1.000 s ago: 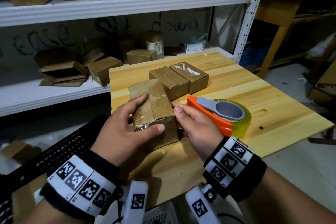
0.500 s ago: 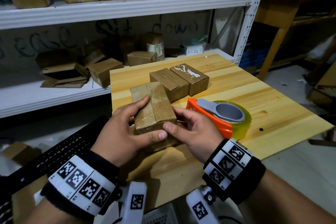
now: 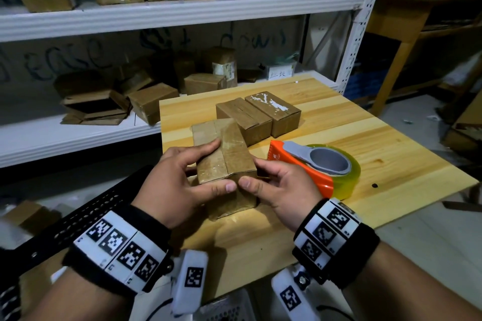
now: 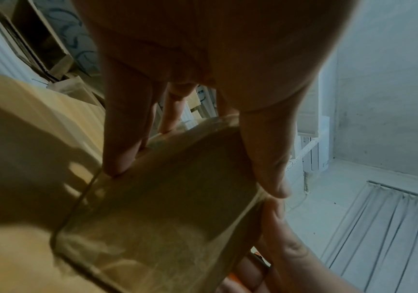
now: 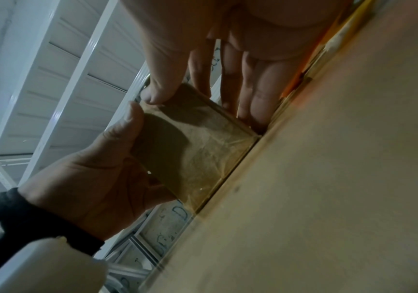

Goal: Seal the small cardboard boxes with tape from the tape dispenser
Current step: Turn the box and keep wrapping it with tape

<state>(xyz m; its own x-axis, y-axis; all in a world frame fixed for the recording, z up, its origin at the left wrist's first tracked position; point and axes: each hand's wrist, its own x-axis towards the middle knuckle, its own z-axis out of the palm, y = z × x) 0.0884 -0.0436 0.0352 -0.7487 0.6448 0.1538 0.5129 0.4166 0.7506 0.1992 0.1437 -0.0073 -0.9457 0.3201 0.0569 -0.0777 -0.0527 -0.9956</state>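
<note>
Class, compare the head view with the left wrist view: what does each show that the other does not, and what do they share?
Only the head view shows the orange tape dispenser lying whole on the wooden table, the two other small boxes behind, and both wristbands. Only the left wrist view shows the left hand's fingers from beneath, pressing the box's side, with the wall and floor beyond. Both show the taped box held between the left hand and the right hand.

Blue scrawl on the wall behind the shelves is illegible; the wristbands carry square coded markers.
</note>
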